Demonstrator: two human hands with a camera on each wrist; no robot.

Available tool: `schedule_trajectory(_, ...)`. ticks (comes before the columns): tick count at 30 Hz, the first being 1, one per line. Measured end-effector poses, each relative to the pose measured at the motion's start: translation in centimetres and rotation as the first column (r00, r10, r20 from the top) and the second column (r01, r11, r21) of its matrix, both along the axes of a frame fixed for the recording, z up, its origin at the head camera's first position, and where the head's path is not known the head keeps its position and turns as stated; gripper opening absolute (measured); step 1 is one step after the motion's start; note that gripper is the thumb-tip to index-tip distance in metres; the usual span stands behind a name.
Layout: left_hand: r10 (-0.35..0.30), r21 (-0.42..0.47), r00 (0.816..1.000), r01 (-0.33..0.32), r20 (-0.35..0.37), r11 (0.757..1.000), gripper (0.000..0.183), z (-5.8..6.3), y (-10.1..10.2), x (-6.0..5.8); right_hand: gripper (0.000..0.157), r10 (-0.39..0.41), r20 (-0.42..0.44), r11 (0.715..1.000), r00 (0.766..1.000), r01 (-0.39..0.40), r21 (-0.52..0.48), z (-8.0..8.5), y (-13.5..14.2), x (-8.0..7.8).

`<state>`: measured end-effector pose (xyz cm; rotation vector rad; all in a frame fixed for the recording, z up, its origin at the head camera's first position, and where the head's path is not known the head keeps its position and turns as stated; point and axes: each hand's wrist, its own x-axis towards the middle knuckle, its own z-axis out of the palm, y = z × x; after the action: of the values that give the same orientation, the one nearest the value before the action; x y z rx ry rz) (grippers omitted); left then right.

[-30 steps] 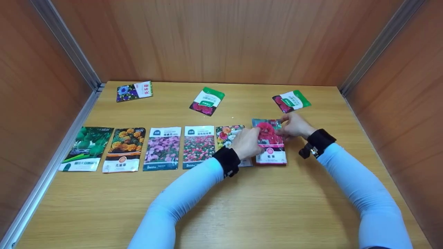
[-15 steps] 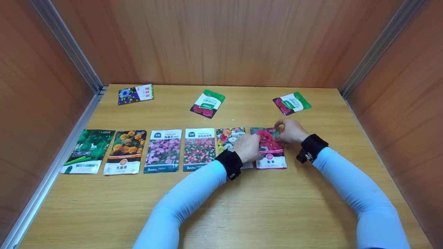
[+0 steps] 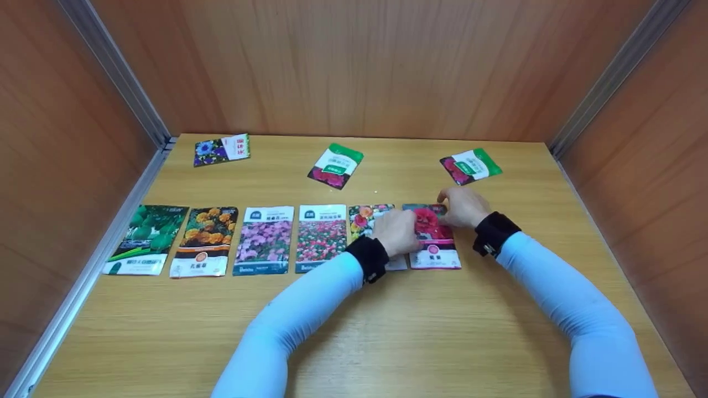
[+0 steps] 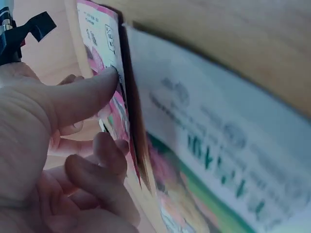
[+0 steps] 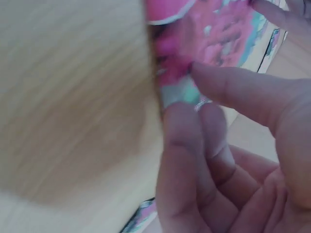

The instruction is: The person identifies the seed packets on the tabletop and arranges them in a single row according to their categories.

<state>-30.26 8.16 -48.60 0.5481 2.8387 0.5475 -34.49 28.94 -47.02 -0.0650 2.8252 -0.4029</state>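
A seed packet with a red flower picture (image 3: 434, 254) lies at the right end of a row on the table. My left hand (image 3: 397, 232) is at its left side, over the neighbouring rose-coloured mixed-flower packet (image 3: 362, 215). In the left wrist view, the thumb (image 4: 87, 97) touches the red packet's edge and the other fingers are loosely bent, not wrapped round it. My right hand (image 3: 464, 207) pinches the red packet near its upper right corner. The right wrist view shows its thumb (image 5: 233, 87) on the printed face and bent fingertips at the edge.
Further left in the row lie a pink-red flower packet (image 3: 321, 237), a purple flower packet (image 3: 264, 243), an orange marigold packet (image 3: 204, 243) and a green packet (image 3: 146, 240). Behind lie a blue flower packet (image 3: 221, 150) and two green-topped packets (image 3: 336, 166). Wooden walls surround the table.
Since a second ago the red packet has shifted slightly toward the person, level with the row, both hands staying on it. In the last half second the hands have barely moved.
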Motion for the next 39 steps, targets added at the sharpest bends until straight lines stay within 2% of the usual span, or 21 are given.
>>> schedule_trajectory(2, 0.045, 0.056, 0.998, -0.047, 0.035, 0.997, 0.025, 0.7, -0.9, -0.7, 0.049, -0.015, -0.023, 0.999, 1.0, 0.014, -0.039, 0.3, -0.7, -0.2)
schedule_trajectory(4, 0.092, 0.111, 0.994, -0.098, 0.053, 0.989, 0.03, 1.4, -2.2, -2.0, 0.048, -0.025, -0.059, 0.994, 0.998, 0.018, -0.105, 0.7, -1.5, -0.6)
schedule_trajectory(6, 0.14, 0.143, 0.988, -0.148, 0.063, 0.979, 0.037, 2.0, -3.9, -4.0, 0.051, -0.045, -0.073, 0.979, 0.996, 0.029, -0.202, 1.0, -2.4, -1.3)
schedule_trajectory(8, 0.179, 0.162, 0.981, -0.188, 0.071, 0.969, 0.042, 2.2, -5.9, -6.7, 0.057, -0.069, -0.042, 0.939, 0.997, 0.05, -0.34, 1.2, -3.5, -2.3)
schedule_trajectory(10, 0.228, 0.179, 0.973, -0.233, 0.046, 0.956, 0.047, 0.6, -8.3, -11.0, 0.063, -0.098, 0.033, 0.864, 0.995, 0.102, -0.493, 1.6, -5.0, -3.5)
schedule_trajectory(12, 0.313, 0.185, 0.949, -0.313, 0.031, 0.931, 0.049, -0.3, -10.5, -14.4, 0.069, -0.124, 0.123, 0.748, 0.985, 0.174, -0.641, 1.8, -6.8, -5.0)
schedule_trajectory(14, 0.404, 0.205, 0.914, -0.4, 0.023, 0.893, 0.049, -0.9, -12.6, -17.1, 0.072, -0.139, 0.204, 0.623, 0.969, 0.246, -0.742, 2.2, -8.7, -6.4)
schedule_trajectory(15, 0.447, 0.218, 0.894, -0.442, 0.032, 0.87, 0.049, -0.9, -13.6, -17.9, 0.074, -0.145, 0.24, 0.568, 0.96, 0.279, -0.774, 2.3, -9.6, -7.0)
schedule_trajectory(16, 0.49, 0.218, 0.869, -0.492, 0.065, 0.843, 0.05, 0.2, -14.3, -17.6, 0.075, -0.149, 0.272, 0.52, 0.951, 0.31, -0.796, 2.4, -10.6, -7.5)
schedule_trajectory(18, 0.538, 0.228, 0.833, -0.552, 0.127, 0.802, 0.052, 0.9, -15.4, -17.2, 0.076, -0.16, 0.34, 0.445, 0.927, 0.376, -0.813, 2.5, -12.4, -8.2)
schedule_trajectory(20, 0.548, 0.21, 0.815, -0.578, 0.187, 0.788, 0.056, 1.2, -16.0, -16.2, 0.076, -0.175, 0.408, 0.396, 0.896, 0.443, -0.804, 2.3, -14.0, -8.5)
schedule_trajectory(22, 0.536, 0.188, 0.814, -0.576, 0.226, 0.795, 0.062, 0.6, -16.1, -15.6, 0.075, -0.19, 0.467, 0.365, 0.863, 0.504, -0.783, 2.0, -15.4, -8.5)
schedule_trajectory(23, 0.53, 0.183, 0.817, -0.571, 0.228, 0.801, 0.065, -0.2, -16.1, -15.8, 0.075, -0.196, 0.492, 0.342, 0.848, 0.529, -0.776, 1.8, -16.0, -8.5)
schedule_trajectory(24, 0.516, 0.176, 0.83, -0.551, 0.21, 0.816, 0.068, -1.3, -16.1, -16.3, 0.076, -0.2, 0.513, 0.32, 0.835, 0.55, -0.771, 1.6, -16.6, -8.4)
schedule_trajectory(25, 0.509, 0.178, 0.836, -0.544, 0.205, 0.82, 0.07, -2.2, -15.9, -16.7, 0.077, -0.199, 0.53, 0.301, 0.824, 0.566, -0.768, 1.4, -17.1, -8.3)
schedule_trajectory(28, 0.492, 0.193, 0.852, -0.52, 0.176, 0.832, 0.071, -4.8, -15.5, -18.3, 0.076, -0.207, 0.545, 0.278, 0.812, 0.583, -0.763, 0.9, -18.4, -8.2)
schedule_trajectory(29, 0.491, 0.192, 0.857, -0.514, 0.156, 0.836, 0.068, -5.6, -15.3, -18.9, 0.072, -0.218, 0.539, 0.282, 0.814, 0.581, -0.764, 0.8, -18.6, -8.1)
schedule_trajectory(32, 0.505, 0.185, 0.85, -0.526, 0.154, 0.83, 0.057, -6.3, -14.8, -19.6, 0.054, -0.26, 0.498, 0.335, 0.827, 0.561, -0.757, 0.5, -19.0, -8.0)
schedule_trajectory(35, 0.539, 0.195, 0.824, -0.565, 0.173, 0.802, 0.051, -5.9, -14.4, -19.5, 0.04, -0.307, 0.457, 0.368, 0.835, 0.547, -0.752, 0.1, -18.9, -8.2)
schedule_trajectory(38, 0.573, 0.282, 0.795, -0.606, 0.197, 0.744, 0.063, -4.9, -14.2, -19.0, 0.055, -0.337, 0.426, 0.362, 0.84, 0.533, -0.765, 0.0, -18.6, -8.5)
schedule_trajectory(39, 0.578, 0.324, 0.786, -0.617, 0.22, 0.717, 0.069, -4.1, -14.1, -18.5, 0.062, -0.345, 0.417, 0.356, 0.841, 0.529, -0.771, 0.0, -18.6, -8.7)
